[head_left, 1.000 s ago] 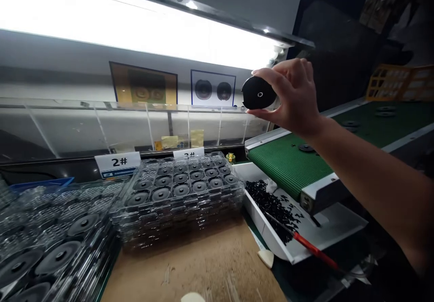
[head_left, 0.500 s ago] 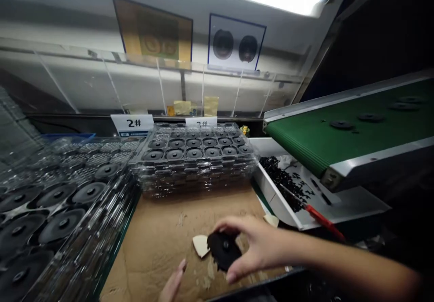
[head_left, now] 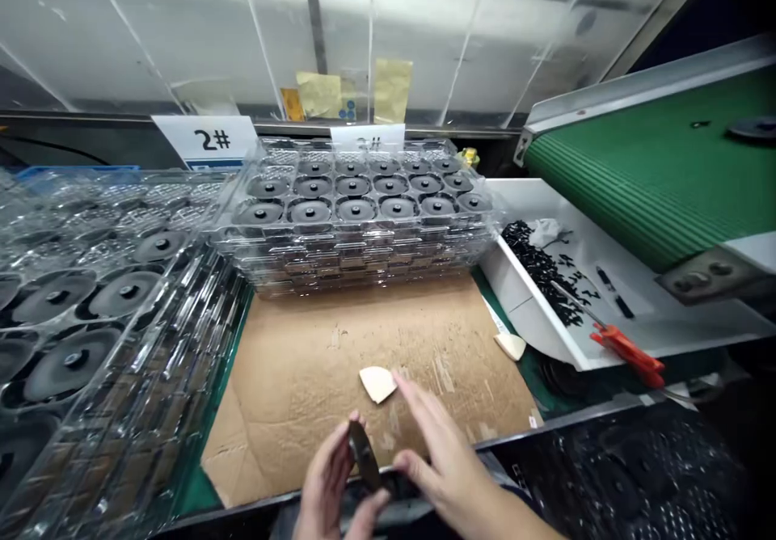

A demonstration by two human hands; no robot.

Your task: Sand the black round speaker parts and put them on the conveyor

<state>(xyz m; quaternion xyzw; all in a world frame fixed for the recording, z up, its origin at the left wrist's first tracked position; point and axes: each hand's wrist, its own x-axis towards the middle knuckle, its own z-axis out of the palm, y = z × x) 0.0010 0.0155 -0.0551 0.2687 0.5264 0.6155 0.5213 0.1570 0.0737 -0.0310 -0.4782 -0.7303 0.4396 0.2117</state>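
Observation:
A black round speaker part [head_left: 364,455] stands edge-on in my left hand [head_left: 327,479], held low at the near edge of the cardboard sheet [head_left: 315,362]. My right hand [head_left: 442,459] is next to it with its fingers spread, holding nothing; I cannot tell whether it touches the part. A cream wedge-shaped piece [head_left: 377,384] lies on the cardboard just beyond my right fingertips. A second cream piece [head_left: 510,346] rests near the sheet's far right corner.
Stacked clear trays [head_left: 357,261] of black speaker parts stand behind the cardboard, with more trays [head_left: 182,297] to the left. To the right are a white tray [head_left: 527,314] of black scraps [head_left: 539,269], red-handled snips [head_left: 624,354] and a green conveyor belt [head_left: 655,176].
The black part has come down from high in my right hand to low in my left hand, turned edge-on. My right hand has opened. The view has tilted downward.

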